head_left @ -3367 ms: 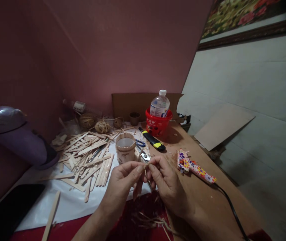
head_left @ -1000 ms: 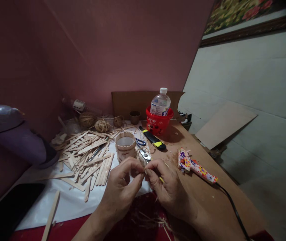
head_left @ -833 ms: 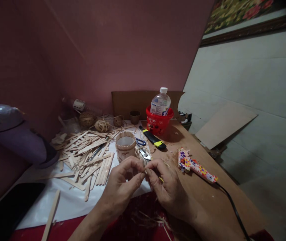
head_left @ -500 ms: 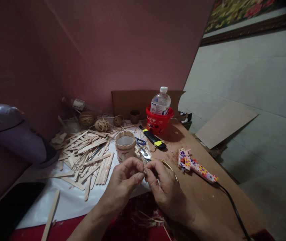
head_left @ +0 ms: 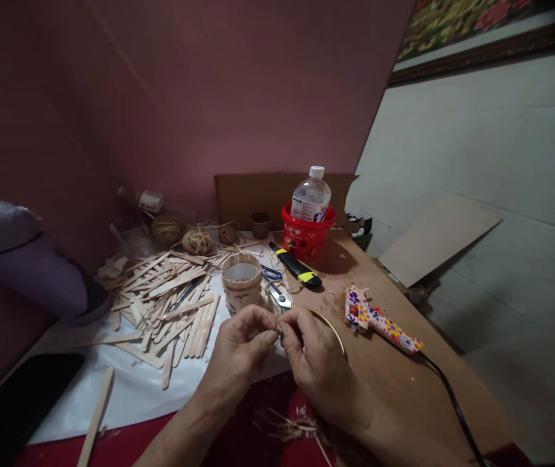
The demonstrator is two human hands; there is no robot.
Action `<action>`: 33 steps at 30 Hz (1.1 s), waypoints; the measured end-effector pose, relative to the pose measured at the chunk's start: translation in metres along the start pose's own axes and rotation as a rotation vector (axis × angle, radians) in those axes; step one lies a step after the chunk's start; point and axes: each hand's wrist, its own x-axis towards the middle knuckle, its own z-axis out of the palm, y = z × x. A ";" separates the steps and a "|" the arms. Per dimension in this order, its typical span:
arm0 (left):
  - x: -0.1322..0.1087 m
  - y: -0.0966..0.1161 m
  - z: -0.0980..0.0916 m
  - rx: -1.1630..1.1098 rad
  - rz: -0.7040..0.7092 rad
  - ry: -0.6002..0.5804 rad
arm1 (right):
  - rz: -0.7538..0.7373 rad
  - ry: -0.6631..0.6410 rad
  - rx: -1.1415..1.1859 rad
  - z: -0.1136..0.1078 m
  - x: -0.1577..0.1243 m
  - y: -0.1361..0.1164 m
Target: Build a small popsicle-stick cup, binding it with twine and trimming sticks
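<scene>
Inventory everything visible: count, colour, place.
Held strand: one, tan, indistinct, centre
Loose fibres: many, tan, front
Craft sticks: many, pale, left
Cup: one, tan, centre
Twine balls: three, brown, back
Pot: one, brown, back
Bucket: one, red, back
Bottles: two, clear, bucket and back
Utility knife: one, black-yellow, before bucket
Tools: count unclear, blue and silver, beside cup
Curved piece: one, gold, centre right
Glue gun: one, floral, right
Slab: one, black, left
Sheet: one, white, under sticks
Cardboard: one, brown, back
Panel: one, beige, right
Painting: one, multicoloured, right
Large object: one, purple, left
Left hand: one, centre
Right hand: one, centre

Home, seemingly — framed painting.
</scene>
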 end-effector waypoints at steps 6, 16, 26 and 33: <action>0.000 0.003 0.001 0.078 0.023 0.011 | -0.062 0.031 -0.075 -0.004 0.003 0.006; -0.001 0.005 -0.004 0.015 0.001 -0.026 | -0.044 -0.006 -0.011 -0.004 -0.002 0.003; 0.000 -0.003 -0.007 0.142 0.204 -0.074 | 0.027 -0.037 0.122 -0.002 -0.003 -0.003; 0.002 -0.003 -0.005 0.055 0.152 -0.088 | 0.055 -0.021 0.141 -0.003 0.001 -0.003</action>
